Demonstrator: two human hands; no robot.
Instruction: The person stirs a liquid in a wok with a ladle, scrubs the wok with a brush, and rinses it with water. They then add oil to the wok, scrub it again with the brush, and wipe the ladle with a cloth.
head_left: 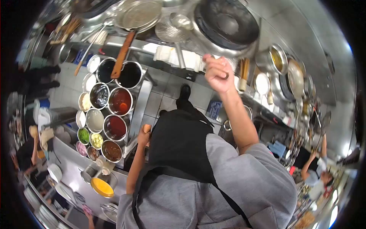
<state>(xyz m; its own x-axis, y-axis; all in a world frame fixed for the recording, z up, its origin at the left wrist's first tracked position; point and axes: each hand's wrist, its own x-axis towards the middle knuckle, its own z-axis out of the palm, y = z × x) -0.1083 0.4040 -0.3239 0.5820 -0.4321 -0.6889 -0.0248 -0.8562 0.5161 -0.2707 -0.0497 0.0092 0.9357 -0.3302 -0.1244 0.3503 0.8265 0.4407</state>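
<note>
My left hand [142,137] hangs low beside my apron, fingers closed round what looks like a short tan handle [147,128]; its other end cannot be made out. Close to that hand stand metal pots of sauce, among them a brown sauce pot [112,151] and a red sauce pot [115,127]. Raised over the stove's front edge, my right hand [220,73] has its fingers curled in, and no object shows in it. Near it are a folded white cloth [179,57], a bundle of wooden sticks [244,68] and a black wok [228,24].
A perforated skimmer [171,30] and a wooden-handled strainer [138,15] lie across the stove. Bowls of chopped green herbs [83,135] and garlic [96,141] sit by the sauces. A yellow liquid pan [102,187] stands lower left. Other people [314,171] work at both sides.
</note>
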